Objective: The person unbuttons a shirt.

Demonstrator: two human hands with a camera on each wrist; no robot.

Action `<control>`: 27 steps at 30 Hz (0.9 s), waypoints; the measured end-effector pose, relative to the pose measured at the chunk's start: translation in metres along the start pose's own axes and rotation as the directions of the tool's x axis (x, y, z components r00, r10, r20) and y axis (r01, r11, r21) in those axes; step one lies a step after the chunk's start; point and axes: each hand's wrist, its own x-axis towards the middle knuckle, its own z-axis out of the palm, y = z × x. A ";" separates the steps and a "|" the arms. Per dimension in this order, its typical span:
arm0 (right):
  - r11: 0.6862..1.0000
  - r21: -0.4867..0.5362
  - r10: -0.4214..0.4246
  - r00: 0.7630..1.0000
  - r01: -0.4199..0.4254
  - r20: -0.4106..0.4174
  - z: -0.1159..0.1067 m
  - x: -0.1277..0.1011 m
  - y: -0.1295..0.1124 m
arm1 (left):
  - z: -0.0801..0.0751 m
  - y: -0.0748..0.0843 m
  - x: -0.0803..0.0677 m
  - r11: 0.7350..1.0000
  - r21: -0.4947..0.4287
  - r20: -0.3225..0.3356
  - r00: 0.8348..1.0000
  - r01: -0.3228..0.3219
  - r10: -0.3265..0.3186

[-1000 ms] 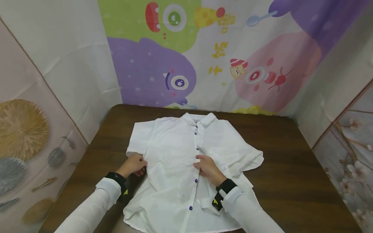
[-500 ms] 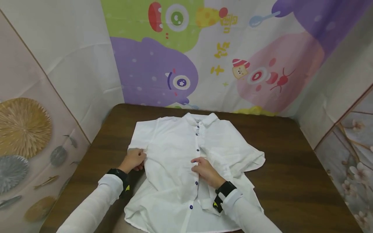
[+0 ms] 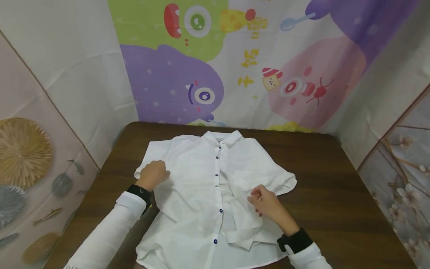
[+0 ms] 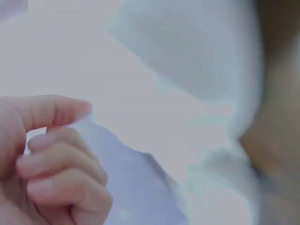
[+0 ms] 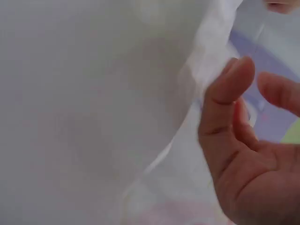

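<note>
A white short-sleeved shirt with dark buttons lies front up, collar at the far side. Its front is partly open below the middle, with a flap folded over on the right. My left hand is at the shirt's left side by the sleeve and pinches the cloth, which rises toward it. In the left wrist view, the left hand's fingers are curled, with bright white cloth at the tip. My right hand hovers over the right front panel, holding nothing. The right wrist view shows a gap between its thumb and bent fingers.
The shirt lies on a dark brown wooden table. Behind it hangs a curtain with cartoon monsters. Pale patterned panels stand on both sides.
My right hand has let go of the front placket and moved right. My left hand has risen slightly up the shirt's side, and the cloth there is lifted and pulled left.
</note>
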 end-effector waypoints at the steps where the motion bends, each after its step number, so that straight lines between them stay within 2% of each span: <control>1: 0.999 -0.044 0.021 1.000 -0.021 0.005 -0.007 -0.006 0.005 | -0.002 0.011 0.003 0.999 -0.007 -0.004 1.000 -0.031 0.031; 4: 0.989 -0.142 0.062 0.994 -0.049 0.087 -0.020 -0.023 0.022 | -0.002 0.045 0.012 0.989 -0.099 0.050 0.992 -0.110 0.115; 7: 0.981 -0.192 0.049 0.986 -0.017 0.162 -0.016 -0.032 0.039 | 0.011 0.076 0.023 0.958 -0.253 0.153 0.972 -0.138 0.180; 9: 0.980 -0.197 0.031 0.989 -0.001 0.147 -0.008 -0.034 0.047 | 0.023 0.093 0.032 0.927 -0.356 0.213 0.955 -0.122 0.208; 11: 0.979 -0.204 0.007 0.996 0.011 0.090 0.001 -0.035 0.051 | 0.037 0.108 0.040 0.886 -0.455 0.265 0.936 -0.092 0.233; 14: 0.971 -0.237 -0.010 1.000 0.011 0.006 0.012 -0.033 0.053 | 0.060 0.125 0.049 0.857 -0.514 0.314 0.921 -0.041 0.232; 16: 0.960 -0.279 -0.011 0.999 0.001 -0.032 0.016 -0.033 0.052 | 0.071 0.135 0.053 0.849 -0.529 0.331 0.918 -0.010 0.217; 18: 0.947 -0.321 -0.013 0.998 -0.010 -0.069 0.016 -0.032 0.051 | 0.080 0.142 0.058 0.857 -0.515 0.313 0.930 -0.006 0.195; 21: 0.939 -0.345 -0.023 0.993 -0.018 -0.115 0.011 -0.028 0.051 | 0.089 0.147 0.067 0.862 -0.506 0.262 0.946 -0.032 0.189; 23: 0.940 -0.339 -0.035 0.986 -0.022 -0.161 0.006 -0.025 0.052 | 0.093 0.146 0.072 0.868 -0.495 0.252 0.948 -0.044 0.192; 25: 0.944 -0.329 -0.054 0.974 -0.021 -0.218 -0.002 -0.026 0.050 | 0.095 0.144 0.074 0.871 -0.489 0.279 0.938 -0.047 0.207; 27: 0.949 -0.314 -0.111 0.948 0.012 -0.298 -0.011 -0.029 0.047 | 0.094 0.142 0.074 0.879 -0.473 0.324 0.917 -0.054 0.231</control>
